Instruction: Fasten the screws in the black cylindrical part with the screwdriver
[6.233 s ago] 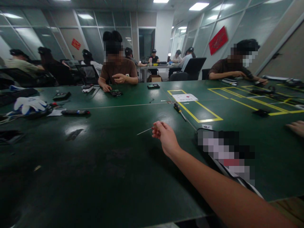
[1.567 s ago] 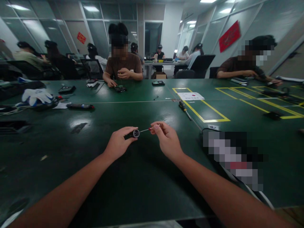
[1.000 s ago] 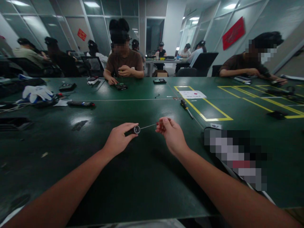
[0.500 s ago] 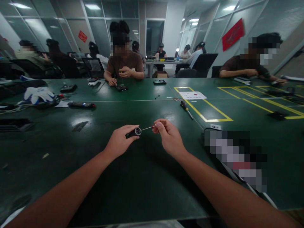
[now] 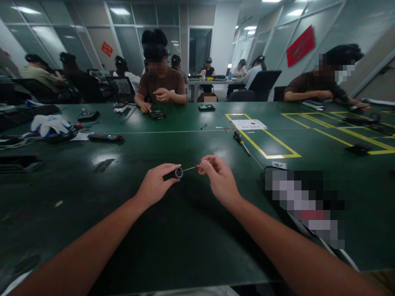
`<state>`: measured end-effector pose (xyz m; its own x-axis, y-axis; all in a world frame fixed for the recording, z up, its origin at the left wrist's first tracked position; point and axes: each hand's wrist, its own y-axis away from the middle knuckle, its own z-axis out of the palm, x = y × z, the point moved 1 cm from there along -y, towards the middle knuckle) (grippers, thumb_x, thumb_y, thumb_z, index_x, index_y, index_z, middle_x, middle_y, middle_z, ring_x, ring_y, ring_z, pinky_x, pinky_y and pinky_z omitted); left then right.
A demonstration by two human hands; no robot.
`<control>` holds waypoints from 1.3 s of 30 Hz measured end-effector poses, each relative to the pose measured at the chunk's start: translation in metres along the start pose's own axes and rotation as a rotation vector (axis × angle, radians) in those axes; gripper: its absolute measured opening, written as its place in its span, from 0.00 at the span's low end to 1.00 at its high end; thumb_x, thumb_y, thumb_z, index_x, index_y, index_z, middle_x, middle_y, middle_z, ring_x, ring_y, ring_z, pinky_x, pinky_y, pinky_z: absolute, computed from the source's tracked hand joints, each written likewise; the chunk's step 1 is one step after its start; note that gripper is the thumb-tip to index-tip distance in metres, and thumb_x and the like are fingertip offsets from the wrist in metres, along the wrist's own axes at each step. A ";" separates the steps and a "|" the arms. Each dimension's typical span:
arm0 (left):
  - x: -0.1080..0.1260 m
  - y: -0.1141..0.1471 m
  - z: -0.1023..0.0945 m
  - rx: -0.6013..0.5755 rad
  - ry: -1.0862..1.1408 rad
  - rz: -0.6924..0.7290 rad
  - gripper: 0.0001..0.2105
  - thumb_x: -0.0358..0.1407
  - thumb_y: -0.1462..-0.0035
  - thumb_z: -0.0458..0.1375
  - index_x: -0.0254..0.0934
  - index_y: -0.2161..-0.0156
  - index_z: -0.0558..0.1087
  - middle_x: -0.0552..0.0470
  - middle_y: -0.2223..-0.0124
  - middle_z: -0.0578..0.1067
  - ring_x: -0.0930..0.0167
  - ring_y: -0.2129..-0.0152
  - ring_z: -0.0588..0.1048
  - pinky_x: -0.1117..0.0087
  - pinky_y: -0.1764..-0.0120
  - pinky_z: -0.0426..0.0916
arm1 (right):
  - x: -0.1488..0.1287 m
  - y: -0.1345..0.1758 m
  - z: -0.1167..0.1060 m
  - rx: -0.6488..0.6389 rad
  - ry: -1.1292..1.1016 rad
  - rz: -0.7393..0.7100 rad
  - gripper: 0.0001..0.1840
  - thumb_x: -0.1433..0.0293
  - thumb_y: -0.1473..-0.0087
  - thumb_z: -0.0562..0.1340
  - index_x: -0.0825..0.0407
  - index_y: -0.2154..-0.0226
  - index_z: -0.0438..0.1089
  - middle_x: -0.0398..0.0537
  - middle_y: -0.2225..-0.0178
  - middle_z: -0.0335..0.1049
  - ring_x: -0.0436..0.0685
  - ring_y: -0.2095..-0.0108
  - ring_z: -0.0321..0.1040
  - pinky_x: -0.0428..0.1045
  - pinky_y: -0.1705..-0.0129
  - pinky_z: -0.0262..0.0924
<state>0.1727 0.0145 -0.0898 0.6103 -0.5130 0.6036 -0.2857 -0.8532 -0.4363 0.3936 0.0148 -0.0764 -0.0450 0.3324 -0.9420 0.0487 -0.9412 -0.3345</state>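
My left hand (image 5: 154,183) is closed around a short black cylinder (image 5: 171,174), its round, silver-rimmed open end turned to the right. Between the fingertips of my right hand (image 5: 220,179) is a thin screwdriver (image 5: 197,167) with a red collar; most of its handle is hidden by the fingers. The narrow metal shaft points left, its tip at the rim of the cylinder's opening. Whether the tip touches the inside I cannot tell. Both hands are held above the green table (image 5: 173,255).
A yellow-and-black screwdriver (image 5: 241,142) lies beyond my right hand, near yellow tape and a paper sheet (image 5: 249,124). White gloves (image 5: 51,124) and a dark cylindrical tool (image 5: 105,137) lie left. A blurred-out bag-like item (image 5: 304,209) is at right. Co-workers sit opposite.
Both hands keep their grips and nearly the same place. The screwdriver's collar sits slightly lower and further left. The whole view has shifted slightly.
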 end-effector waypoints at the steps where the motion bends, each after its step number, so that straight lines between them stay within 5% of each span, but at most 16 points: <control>1: 0.000 0.000 0.000 0.001 -0.002 0.001 0.18 0.34 0.41 0.63 0.42 0.45 0.77 0.48 0.46 0.79 0.62 0.48 0.77 0.55 0.42 0.69 | 0.001 0.000 0.001 0.004 0.001 -0.001 0.12 0.58 0.39 0.63 0.49 0.61 0.72 0.45 0.67 0.74 0.54 0.67 0.71 0.52 0.60 0.67; 5: -0.001 0.000 0.000 -0.018 -0.021 0.033 0.19 0.34 0.40 0.63 0.41 0.43 0.76 0.48 0.45 0.78 0.63 0.47 0.76 0.56 0.41 0.68 | 0.010 -0.003 0.000 0.031 -0.058 0.075 0.15 0.55 0.39 0.62 0.50 0.62 0.72 0.46 0.67 0.73 0.54 0.67 0.71 0.52 0.60 0.68; 11: -0.003 -0.003 -0.004 0.003 -0.071 0.087 0.19 0.35 0.38 0.62 0.40 0.42 0.75 0.48 0.44 0.78 0.63 0.46 0.75 0.57 0.40 0.68 | 0.020 -0.015 -0.011 0.037 -0.377 0.412 0.18 0.51 0.42 0.62 0.49 0.69 0.67 0.41 0.78 0.63 0.52 0.78 0.62 0.55 0.65 0.71; 15: -0.002 -0.003 -0.005 -0.007 -0.076 0.063 0.20 0.36 0.38 0.63 0.40 0.42 0.75 0.47 0.43 0.77 0.62 0.46 0.75 0.56 0.40 0.68 | 0.018 -0.016 -0.010 0.131 -0.308 0.231 0.17 0.52 0.43 0.64 0.49 0.65 0.70 0.43 0.72 0.68 0.53 0.72 0.67 0.53 0.63 0.70; 23: 0.004 -0.001 -0.002 -0.019 -0.065 0.034 0.20 0.35 0.40 0.65 0.40 0.42 0.75 0.48 0.44 0.78 0.63 0.47 0.76 0.58 0.41 0.69 | 0.011 -0.005 -0.003 0.055 -0.024 0.008 0.15 0.54 0.37 0.60 0.49 0.61 0.71 0.45 0.67 0.73 0.54 0.67 0.71 0.52 0.61 0.67; 35: -0.001 -0.001 0.000 0.000 -0.060 0.028 0.20 0.33 0.41 0.65 0.40 0.43 0.76 0.48 0.45 0.78 0.63 0.47 0.76 0.58 0.42 0.69 | 0.000 0.000 -0.002 -0.133 0.011 -0.022 0.11 0.58 0.36 0.61 0.47 0.57 0.70 0.39 0.73 0.67 0.52 0.72 0.66 0.49 0.68 0.60; 39: -0.003 -0.001 0.000 -0.002 -0.067 0.018 0.19 0.32 0.41 0.65 0.40 0.44 0.76 0.48 0.46 0.79 0.63 0.48 0.77 0.58 0.42 0.69 | -0.006 0.003 -0.001 -0.168 0.087 -0.044 0.18 0.54 0.34 0.57 0.48 0.65 0.73 0.41 0.73 0.66 0.52 0.72 0.63 0.49 0.68 0.58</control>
<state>0.1717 0.0171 -0.0910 0.6532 -0.5211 0.5494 -0.2989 -0.8441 -0.4452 0.3948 0.0101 -0.0720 0.0355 0.3840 -0.9226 0.2148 -0.9046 -0.3682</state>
